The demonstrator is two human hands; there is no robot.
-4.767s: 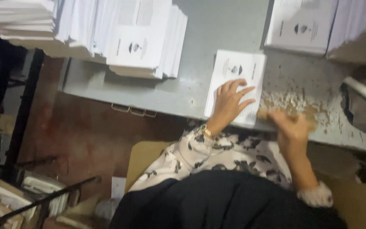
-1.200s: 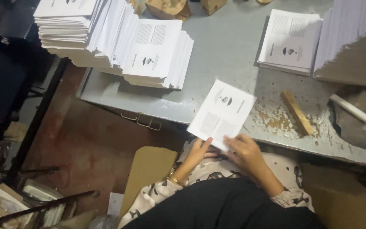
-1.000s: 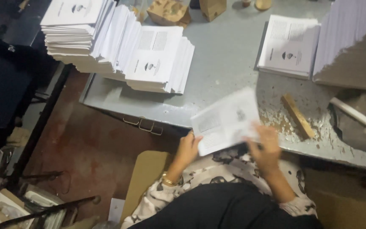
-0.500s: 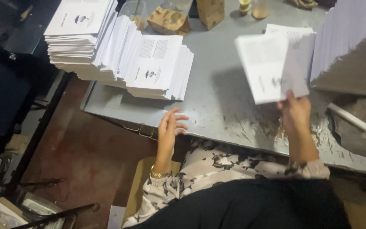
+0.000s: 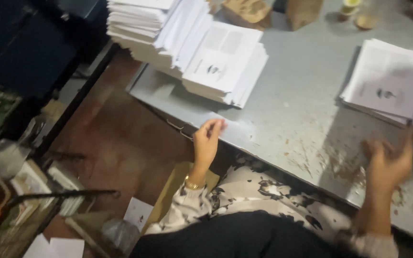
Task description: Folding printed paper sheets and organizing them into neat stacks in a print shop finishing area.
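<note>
Looking down, we see our left hand [image 5: 207, 143] resting open and empty at the near edge of the grey tabletop [image 5: 292, 100], while our blurred right hand [image 5: 389, 162] hangs raised, fingers spread, holding nothing. Half a second ago that right hand held up a white leaflet; now it is bare. The small stack of leaflets [image 5: 388, 83], each white with a dark printed mark, lies on the tabletop just beyond it.

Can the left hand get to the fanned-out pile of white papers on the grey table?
Probably yes. The left hand rests empty at the table's near edge, and only bare grey tabletop lies between it and the fanned paper pile, nothing blocking.
</note>
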